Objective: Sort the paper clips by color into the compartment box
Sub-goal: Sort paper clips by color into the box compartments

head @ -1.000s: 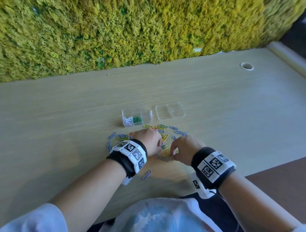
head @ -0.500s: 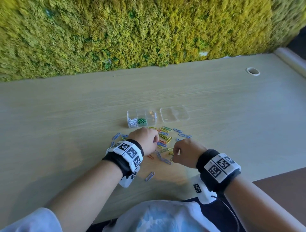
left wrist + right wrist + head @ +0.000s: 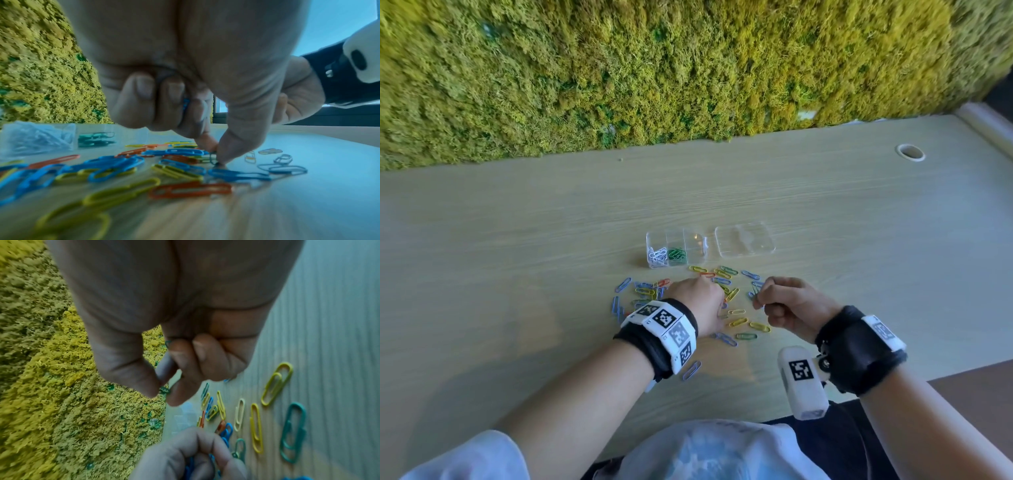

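The right hand (image 3: 164, 340) is pinching a green paper clip (image 3: 164, 391) above loose clips (image 3: 255, 426) lying on the table (image 3: 333, 321)

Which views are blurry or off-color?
Head: mostly sharp, wide-angle bend in the table edge, arm shadows lower left. Left wrist: foreground paper clips smeared, blue cast. Right wrist: moss wall soft, left hand blurred, fisheye stretch.

head view high above desk (image 3: 551, 240), wrist views low, close
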{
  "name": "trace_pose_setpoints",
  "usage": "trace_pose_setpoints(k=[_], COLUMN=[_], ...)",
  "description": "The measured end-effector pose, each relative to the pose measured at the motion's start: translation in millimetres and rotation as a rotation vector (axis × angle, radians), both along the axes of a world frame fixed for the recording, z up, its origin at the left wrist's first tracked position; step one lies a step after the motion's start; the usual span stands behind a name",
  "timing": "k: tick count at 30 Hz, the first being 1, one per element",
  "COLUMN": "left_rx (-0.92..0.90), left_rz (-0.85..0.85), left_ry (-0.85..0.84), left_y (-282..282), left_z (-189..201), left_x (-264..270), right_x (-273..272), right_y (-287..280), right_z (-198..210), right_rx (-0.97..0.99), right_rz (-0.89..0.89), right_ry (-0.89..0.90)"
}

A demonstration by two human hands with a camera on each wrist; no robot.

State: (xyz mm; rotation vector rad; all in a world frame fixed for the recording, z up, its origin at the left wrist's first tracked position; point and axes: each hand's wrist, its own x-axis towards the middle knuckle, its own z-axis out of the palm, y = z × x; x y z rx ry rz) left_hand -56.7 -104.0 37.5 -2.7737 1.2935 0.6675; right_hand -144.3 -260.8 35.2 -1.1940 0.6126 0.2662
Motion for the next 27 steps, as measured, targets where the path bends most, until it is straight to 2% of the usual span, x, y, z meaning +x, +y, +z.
trace_pose_setpoints(k=[3,5,8,12,14,17,19,23,27], left_rx=[-0.073,-0.15,-0.302,-0.643,-0.755,-0.739,-0.682,-0.455,-0.271], left_rz=[0.027,0.095,0.293,0.664,0.779,0.826,0.804,0.539,0.333], left_ry=[0.077,0.205,0.447,0.882,0.966,0.846,0.711,0.293,0.049], left_y=[1,2,8,20,25,25,23,17,10], left_z=[-4,-7,-7,-8,-8,-5,-1,11,18], left_x=[0,2,7,15,21,34,44,64,75], right_x=[2,5,11,23,30,39,43,44,40], right_y=[2,4,6,13,18,26,29,30,30], right_z=[-2,-3,-6,-5,-3,0,1,0,5], right_rx=[0.025,0.029,0.06,0.078,0.062,-0.072,-0.283,-0.683,-0.849], right_rz=[-0.011,0.009,0.042,0.034,0.017,0.073,0.184,0.454,0.565], right_ry=[-0.028,-0.029,-0.017,0.028,0.052,0.097,0.123,0.132,0.14])
